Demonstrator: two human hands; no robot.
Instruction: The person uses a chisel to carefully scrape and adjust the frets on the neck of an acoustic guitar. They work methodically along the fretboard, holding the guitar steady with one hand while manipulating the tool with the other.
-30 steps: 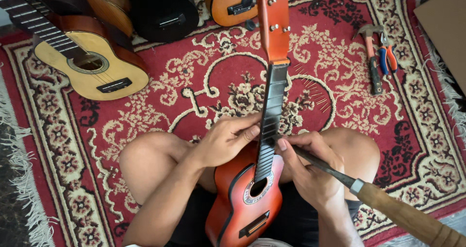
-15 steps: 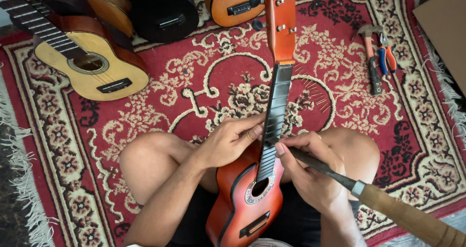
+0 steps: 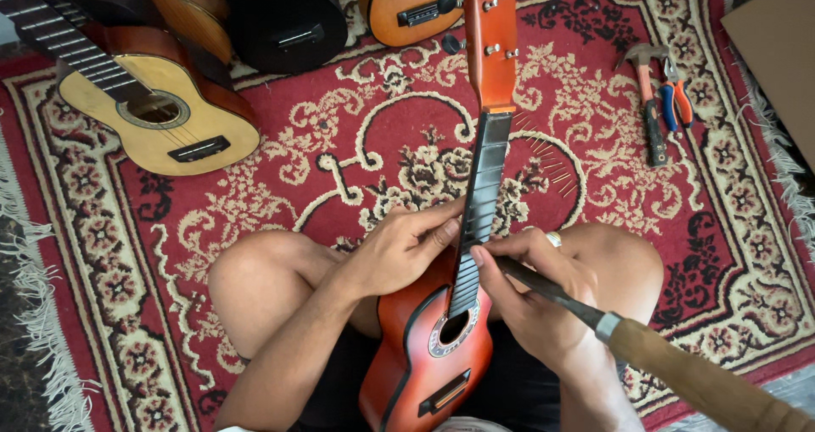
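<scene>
Guitar neck [image 3: 480,203] between both hands' fingers [image 3: 441,228].

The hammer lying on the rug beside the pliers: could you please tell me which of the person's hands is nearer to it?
Right. The right hand lies below and to the left of the hammer, apart from it; the left hand is farther away, beyond the orange ukulele's neck.

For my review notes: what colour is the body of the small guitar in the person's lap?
Orange-red fading to black edges on the small guitar, head view.
</scene>
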